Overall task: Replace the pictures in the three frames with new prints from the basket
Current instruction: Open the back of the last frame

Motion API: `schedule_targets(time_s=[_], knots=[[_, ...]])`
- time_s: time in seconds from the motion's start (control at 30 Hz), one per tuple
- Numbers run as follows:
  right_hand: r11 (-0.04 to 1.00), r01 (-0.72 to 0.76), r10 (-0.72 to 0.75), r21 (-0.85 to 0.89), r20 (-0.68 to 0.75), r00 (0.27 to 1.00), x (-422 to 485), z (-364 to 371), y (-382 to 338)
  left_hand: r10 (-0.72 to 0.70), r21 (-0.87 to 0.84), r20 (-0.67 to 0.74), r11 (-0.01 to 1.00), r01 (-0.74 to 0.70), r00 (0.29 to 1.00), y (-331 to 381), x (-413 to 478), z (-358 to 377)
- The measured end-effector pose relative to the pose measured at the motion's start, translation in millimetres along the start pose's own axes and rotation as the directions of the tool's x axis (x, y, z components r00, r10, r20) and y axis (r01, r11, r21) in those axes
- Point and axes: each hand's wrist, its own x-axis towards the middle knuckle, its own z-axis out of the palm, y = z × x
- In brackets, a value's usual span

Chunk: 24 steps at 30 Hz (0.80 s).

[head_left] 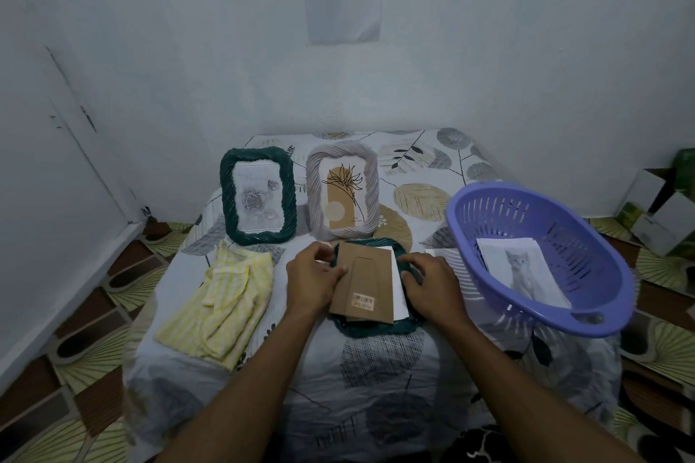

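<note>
Three frames are on the surface [376,387]. One dark green frame [376,329] lies face down at the near middle, with one brown backing board [361,274] and one white sheet [398,289] on its back. The left hand [314,278] pinches the board's left edge. The right hand [428,284] holds the frame's right rim with bent fingers. Two frames stand just beyond: another green frame [225,195] at far left and a grey frame [314,192] beside it. One purple basket [500,210] sits at the right, holding a cat print [522,271] over other sheets I cannot count. One loose sheet [438,253] lies beside the basket. One yellow cloth [222,304] lies at the left.
</note>
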Motion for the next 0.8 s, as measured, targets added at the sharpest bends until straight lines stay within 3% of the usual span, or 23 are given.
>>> schedule_targets(time_s=[0.17,0.3,0.43,0.67,0.8], knots=[[1.000,0.010,-0.009,-0.019,0.020,1.000,-0.2,1.2,2.1,-0.037,-0.150,0.017,0.988,0.039,0.999,-1.9,1.8,-1.1],[1.000,0.007,-0.006,-0.022,0.025,1.000,-0.1,2.3,2.7,-0.205,-0.425,0.107,0.875,0.231,0.973,0.1,3.2,-13.1],[0.999,0.007,-0.005,-0.048,0.046,0.999,0.2,3.1,3.1,-0.272,-0.514,0.143,0.801,0.306,0.952,1.6,2.6,-33.3],[0.999,0.014,-0.011,-0.053,0.053,0.999,0.4,4.4,3.2,-0.322,-0.466,0.060,0.828,0.312,0.945,-24.6,11.4,-64.4],[0.998,0.020,-0.016,-0.055,0.058,0.998,0.4,3.3,3.2,-0.230,-0.222,-0.043,0.951,0.215,0.972,-31.5,12.5,-75.0]])
